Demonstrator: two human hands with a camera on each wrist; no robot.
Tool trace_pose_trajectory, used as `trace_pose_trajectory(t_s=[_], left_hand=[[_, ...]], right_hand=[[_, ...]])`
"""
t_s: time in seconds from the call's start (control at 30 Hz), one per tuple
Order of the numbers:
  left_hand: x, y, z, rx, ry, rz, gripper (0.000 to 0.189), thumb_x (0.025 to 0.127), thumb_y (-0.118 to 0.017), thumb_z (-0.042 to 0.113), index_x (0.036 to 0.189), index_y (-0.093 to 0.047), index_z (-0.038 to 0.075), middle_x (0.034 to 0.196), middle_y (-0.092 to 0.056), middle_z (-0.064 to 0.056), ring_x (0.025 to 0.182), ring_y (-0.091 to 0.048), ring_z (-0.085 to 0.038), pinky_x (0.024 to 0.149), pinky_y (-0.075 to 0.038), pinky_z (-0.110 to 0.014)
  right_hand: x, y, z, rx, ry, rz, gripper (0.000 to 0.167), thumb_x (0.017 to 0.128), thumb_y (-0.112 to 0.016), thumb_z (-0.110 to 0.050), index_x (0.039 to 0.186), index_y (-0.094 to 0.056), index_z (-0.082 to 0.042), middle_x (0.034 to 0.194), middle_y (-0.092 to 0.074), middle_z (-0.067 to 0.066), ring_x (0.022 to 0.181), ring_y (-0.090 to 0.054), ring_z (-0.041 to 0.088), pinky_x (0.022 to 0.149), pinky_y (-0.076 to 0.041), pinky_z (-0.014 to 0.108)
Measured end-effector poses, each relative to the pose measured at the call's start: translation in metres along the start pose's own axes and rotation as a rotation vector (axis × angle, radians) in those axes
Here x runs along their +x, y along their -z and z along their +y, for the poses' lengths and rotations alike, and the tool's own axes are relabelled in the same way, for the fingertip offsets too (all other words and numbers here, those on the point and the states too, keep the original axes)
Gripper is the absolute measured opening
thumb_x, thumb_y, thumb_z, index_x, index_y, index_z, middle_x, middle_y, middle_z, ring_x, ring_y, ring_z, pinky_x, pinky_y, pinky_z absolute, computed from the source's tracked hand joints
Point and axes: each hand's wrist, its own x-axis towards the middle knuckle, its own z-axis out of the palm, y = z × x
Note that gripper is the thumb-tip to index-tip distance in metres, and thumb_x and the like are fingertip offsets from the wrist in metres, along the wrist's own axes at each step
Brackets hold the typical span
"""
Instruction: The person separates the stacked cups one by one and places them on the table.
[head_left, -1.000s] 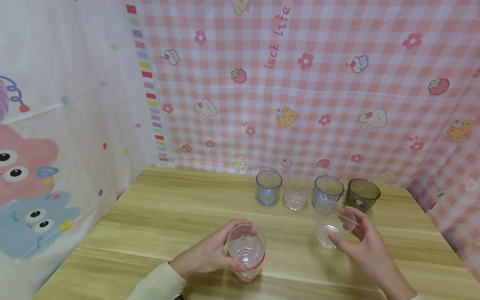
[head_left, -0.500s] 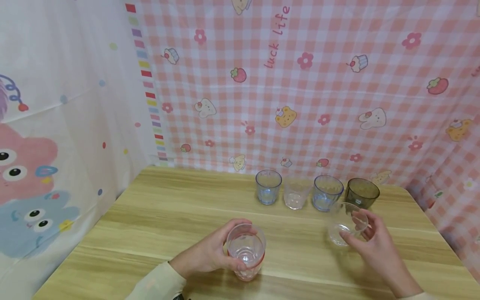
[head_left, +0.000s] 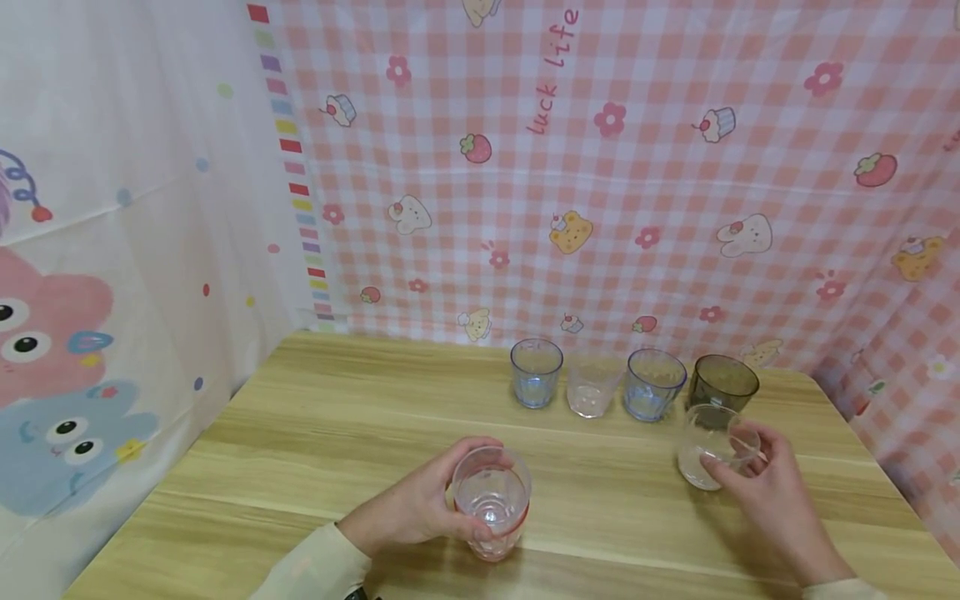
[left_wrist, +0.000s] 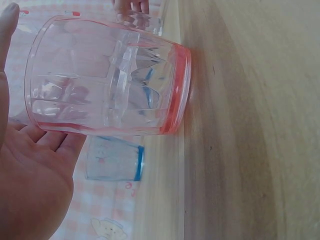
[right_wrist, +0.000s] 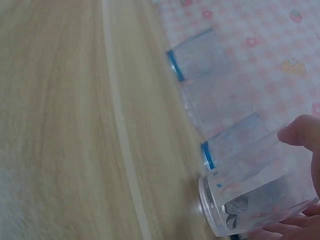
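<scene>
My left hand grips a pinkish see-through cup with a clear cup nested in it, the clear rim rising above the red edge. In the left wrist view the pink cup shows its red base right at the tabletop, and the inner cup's bottom shows through the wall. Off to the right, my right hand holds another clear cup, thumb on the near side, fingers behind. That clear cup is in front of the back row, overlapping the dark cup in the head view.
Along the back of the wooden table stand a blue-tinted cup, a pale pink cup, a second blue-tinted cup and a smoky dark cup. A pink checked cloth hangs right behind them.
The right hand has moved its clear cup rightward, from in front of the second blue-tinted cup to in front of the dark one. The left hand and its nested cups stay put.
</scene>
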Motion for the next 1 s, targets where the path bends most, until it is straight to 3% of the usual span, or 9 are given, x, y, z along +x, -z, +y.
trace_pose_trajectory(t_s=[0.1, 0.17, 0.33, 0.5, 0.57, 0.63, 0.73, 0.8, 1.0], left_hand=[[0.000, 0.000, 0.000, 0.003, 0.000, 0.000, 0.089, 0.090, -0.091, 0.032, 0.157, -0.040, 0.003, 0.154, -0.063, -0.014, 0.140, -0.060, -0.017, 0.122, -0.041, -0.023], [0.000, 0.000, 0.000, 0.005, -0.002, -0.002, 0.090, 0.090, -0.091, 0.033, 0.158, -0.040, 0.002, 0.154, -0.063, -0.014, 0.140, -0.060, -0.017, 0.122, -0.041, -0.023], [0.001, 0.000, 0.000, -0.002, -0.006, -0.006, 0.090, 0.091, -0.090, 0.035, 0.158, -0.040, 0.003, 0.154, -0.062, -0.015, 0.139, -0.060, -0.017, 0.122, -0.042, -0.024], [0.001, 0.000, 0.000, 0.003, -0.012, -0.004, 0.089, 0.091, -0.090, 0.038, 0.158, -0.041, 0.006, 0.154, -0.062, -0.014, 0.140, -0.060, -0.018, 0.122, -0.042, -0.024], [0.001, 0.000, -0.001, 0.001, -0.018, -0.004, 0.090, 0.091, -0.089, 0.040, 0.158, -0.040, 0.005, 0.154, -0.062, -0.014, 0.140, -0.060, -0.018, 0.122, -0.042, -0.025], [0.000, 0.000, -0.001, -0.010, -0.012, -0.005, 0.092, 0.090, -0.089, 0.042, 0.158, -0.039, 0.004, 0.155, -0.062, -0.014, 0.141, -0.060, -0.017, 0.122, -0.041, -0.024], [0.001, 0.000, -0.001, -0.029, -0.021, -0.013, 0.095, 0.090, -0.088, 0.046, 0.158, -0.038, 0.001, 0.155, -0.061, -0.016, 0.141, -0.059, -0.016, 0.123, -0.041, -0.024], [0.001, 0.000, -0.002, -0.039, -0.027, -0.020, 0.097, 0.090, -0.087, 0.049, 0.159, -0.037, 0.001, 0.155, -0.060, -0.017, 0.142, -0.058, -0.015, 0.123, -0.040, -0.023], [0.000, 0.001, -0.002, 0.005, 0.002, -0.020, 0.095, 0.086, -0.094, 0.032, 0.159, -0.038, 0.009, 0.155, -0.061, -0.014, 0.143, -0.056, -0.013, 0.124, -0.036, -0.023]], right_hand=[[0.002, 0.003, 0.003, 0.009, 0.003, 0.026, 0.078, 0.099, -0.079, -0.011, 0.152, -0.024, 0.006, 0.131, -0.048, -0.011, 0.106, -0.045, -0.025, 0.088, -0.044, -0.003], [0.003, 0.006, 0.004, 0.000, -0.007, 0.039, 0.079, 0.100, -0.079, -0.012, 0.153, -0.024, 0.007, 0.133, -0.050, -0.006, 0.104, -0.045, -0.025, 0.086, -0.044, -0.003], [0.005, 0.017, 0.006, -0.045, -0.022, 0.024, 0.093, 0.103, -0.075, -0.019, 0.163, -0.011, 0.014, 0.154, -0.044, 0.032, 0.098, -0.040, -0.029, 0.081, -0.040, -0.005], [0.008, 0.027, 0.009, -0.121, -0.012, -0.011, 0.099, 0.105, -0.073, -0.028, 0.165, -0.007, 0.015, 0.159, -0.037, 0.044, 0.100, -0.038, -0.027, 0.079, -0.038, -0.005], [0.009, 0.030, 0.010, -0.152, -0.017, -0.012, 0.101, 0.105, -0.073, -0.031, 0.166, -0.006, 0.014, 0.160, -0.037, 0.044, 0.106, -0.054, -0.013, 0.079, -0.037, -0.005], [0.009, 0.031, 0.011, -0.176, -0.022, -0.009, 0.101, 0.106, -0.071, -0.033, 0.166, -0.005, 0.013, 0.161, -0.038, 0.043, 0.119, -0.063, 0.013, 0.078, -0.036, -0.006], [0.008, 0.032, 0.011, -0.201, -0.026, -0.004, 0.100, 0.107, -0.070, -0.034, 0.167, -0.005, 0.013, 0.161, -0.038, 0.042, 0.136, -0.050, 0.050, 0.076, -0.036, -0.007], [0.007, 0.033, 0.011, -0.204, -0.032, -0.008, 0.101, 0.107, -0.070, -0.035, 0.167, -0.004, 0.012, 0.161, -0.037, 0.042, 0.133, -0.056, 0.041, 0.076, -0.037, -0.007], [0.003, 0.036, 0.007, -0.125, -0.051, -0.017, 0.101, 0.109, -0.067, -0.032, 0.167, 0.002, 0.011, 0.167, -0.025, 0.044, 0.148, -0.044, 0.055, 0.083, -0.036, -0.008]])
